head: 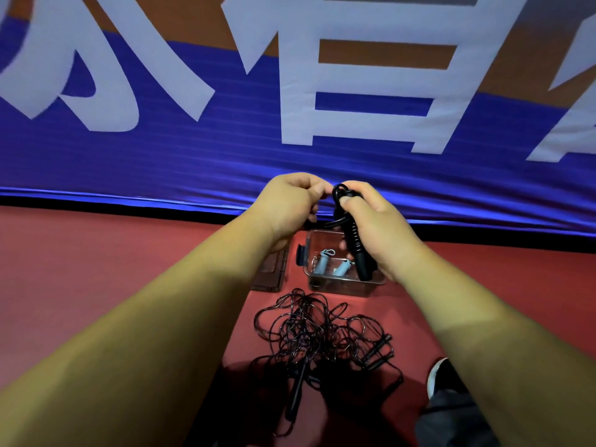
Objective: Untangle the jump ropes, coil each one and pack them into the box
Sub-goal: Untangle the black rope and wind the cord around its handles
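Observation:
My right hand (371, 224) grips a coiled black jump rope (350, 227) by its handles, held above the clear plastic box (345, 283). My left hand (290, 204) pinches the black cord at the top of the coil. Inside the box lies a pale blue jump rope (325, 261), its handles side by side. On the red floor in front of the box sits a tangled heap of black jump ropes (322, 337), with handles sticking out at the right and at the lower left.
The box's clear lid (271, 272) lies flat on the floor left of the box. A large blue, orange and white banner (225, 150) hangs behind. My shoe (440, 375) and dark trouser leg are at the lower right.

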A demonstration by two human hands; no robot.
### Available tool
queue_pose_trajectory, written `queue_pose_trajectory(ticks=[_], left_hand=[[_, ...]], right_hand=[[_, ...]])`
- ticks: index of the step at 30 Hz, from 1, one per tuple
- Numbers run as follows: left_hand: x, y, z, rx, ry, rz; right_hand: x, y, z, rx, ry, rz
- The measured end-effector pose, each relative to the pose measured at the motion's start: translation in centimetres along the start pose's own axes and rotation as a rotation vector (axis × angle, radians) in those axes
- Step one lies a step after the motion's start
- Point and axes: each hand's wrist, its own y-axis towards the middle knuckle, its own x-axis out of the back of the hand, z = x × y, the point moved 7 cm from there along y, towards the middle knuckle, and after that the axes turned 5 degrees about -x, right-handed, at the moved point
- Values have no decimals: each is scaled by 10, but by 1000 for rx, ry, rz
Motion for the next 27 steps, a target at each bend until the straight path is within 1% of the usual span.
queue_pose_trajectory(ticks=[3,6,9,10,13,19,22,27], left_hand=[[5,3,-3,-7,-31,-86],[-1,5,2,84,-124,-92],[-7,7,10,87,19,-44],[-7,7,13,74,41,-50],[-7,5,17,32,-57,-67],[-11,3,16,27,-313,-30],[-8,6,18,31,-347,-37],[-14,3,21,62,-351,-4]], right_hand=[[-3,-1,0,8,1,-15],[-1,0,-2,-5,9,-45],[-1,0,-1,-15,45,-62],[0,0,-1,-26,70,-67],[0,-2,-1,-63,160,-54],[-8,-4,-1,-122,336,53],[-7,-3,-1,-117,332,49],[-4,-1,-2,-104,276,45]])
